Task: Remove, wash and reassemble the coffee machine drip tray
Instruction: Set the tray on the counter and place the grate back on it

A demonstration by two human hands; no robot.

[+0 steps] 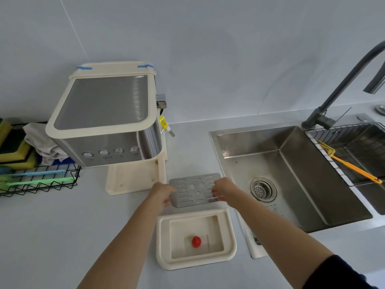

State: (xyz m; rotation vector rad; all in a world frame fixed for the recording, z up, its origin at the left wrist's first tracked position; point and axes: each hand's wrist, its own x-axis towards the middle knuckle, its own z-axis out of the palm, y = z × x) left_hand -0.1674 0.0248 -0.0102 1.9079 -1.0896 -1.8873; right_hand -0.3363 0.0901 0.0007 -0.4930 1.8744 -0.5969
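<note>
The cream and steel coffee machine [108, 122] stands on the counter at the left, its base slot bare. In front of it, the cream drip tray [164, 243] lies on the counter with a red float [196, 241] inside. Both hands hold the slotted metal grate [194, 189] beyond the tray, close to the counter. My left hand [161, 193] grips the grate's left edge. My right hand [225, 190] grips its right edge.
A steel sink [291, 174] with a drain strainer [263, 189] lies to the right, under a dark faucet [343, 80]. A second basin holds a wire rack with a yellow brush [350, 163]. A black wire basket [39, 180] with sponges and cloths sits far left.
</note>
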